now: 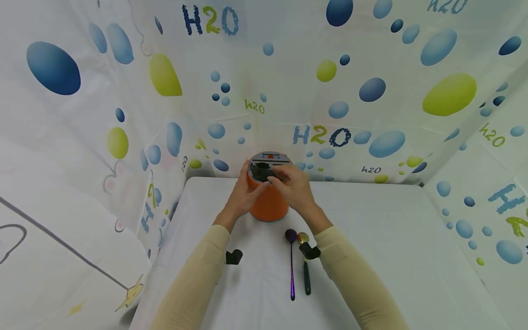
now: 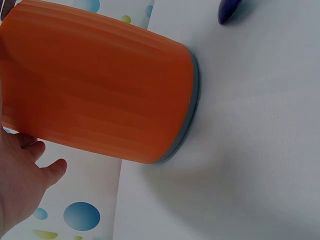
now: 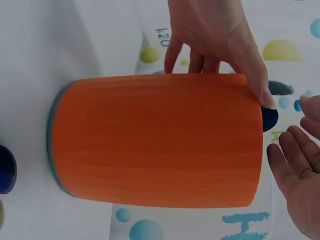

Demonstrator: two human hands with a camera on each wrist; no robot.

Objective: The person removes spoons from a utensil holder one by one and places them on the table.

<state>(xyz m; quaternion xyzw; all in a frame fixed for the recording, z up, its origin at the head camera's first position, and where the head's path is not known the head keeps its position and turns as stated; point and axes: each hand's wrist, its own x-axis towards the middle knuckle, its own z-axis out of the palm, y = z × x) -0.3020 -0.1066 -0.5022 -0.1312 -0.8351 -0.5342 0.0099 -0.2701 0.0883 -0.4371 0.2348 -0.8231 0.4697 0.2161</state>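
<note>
White cloth covers the table (image 1: 371, 256). At its far middle an orange container (image 1: 269, 201) stands upright, left hand (image 1: 241, 198) gripping it, right hand (image 1: 296, 188) loosely bent above. Nearer lie purple and gold spoons (image 1: 292, 270); a black wrist piece (image 1: 310, 250) partly covers the gold one. Only the right wrist view reveals a dark-blue piece (image 3: 270, 119) beyond the rim.

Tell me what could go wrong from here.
The left hand holds the orange container near its rim, so a push there might tip it. The right hand is close to the dark blue object showing at the rim and could bump it. The purple spoon lies in front of the base; sliding the container toward the person might knock it.
</note>
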